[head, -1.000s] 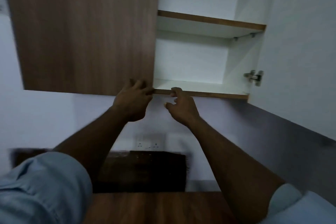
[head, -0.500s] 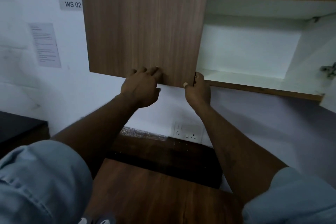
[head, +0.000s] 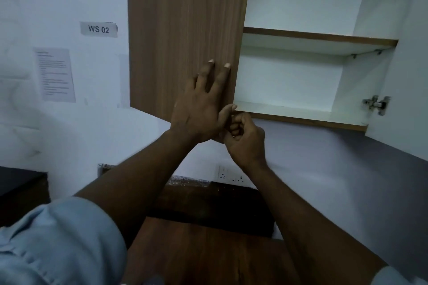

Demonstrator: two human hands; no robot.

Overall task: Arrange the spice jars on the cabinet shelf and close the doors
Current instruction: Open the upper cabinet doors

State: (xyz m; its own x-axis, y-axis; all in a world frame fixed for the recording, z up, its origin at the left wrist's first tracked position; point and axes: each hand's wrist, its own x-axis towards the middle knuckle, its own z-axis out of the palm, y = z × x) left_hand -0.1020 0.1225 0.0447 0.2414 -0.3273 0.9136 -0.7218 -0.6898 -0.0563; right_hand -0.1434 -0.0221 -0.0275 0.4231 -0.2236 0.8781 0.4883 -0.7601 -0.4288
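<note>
Wall cabinet (head: 301, 120), seen from below in the head view, above a wooden tabletop (head: 203, 257). The left door (head: 180, 30), wood-faced with its long axis vertical, lies against the carcass. The right door (head: 407, 76) stands swung out, showing its white inner face and a hinge (head: 376, 104). Between them the upper shelf (head: 319, 38) and lower shelf (head: 282, 109) are exposed. No spice jars appear anywhere in the frame, so their position cannot be given.

The left hand (head: 199, 111) is spread flat on the left door beside its free right edge, fingers straight and pointing up, thumb at the lower corner. The right hand (head: 245, 143) sits just below that corner, touching the left hand, its fingers curled with nothing seen in them.

The open door lies up and to the right of both hands, well apart from them. The right hand is the nearer, so it is probably the one to reach across and swing that door inward about its vertical hinge line.
</note>
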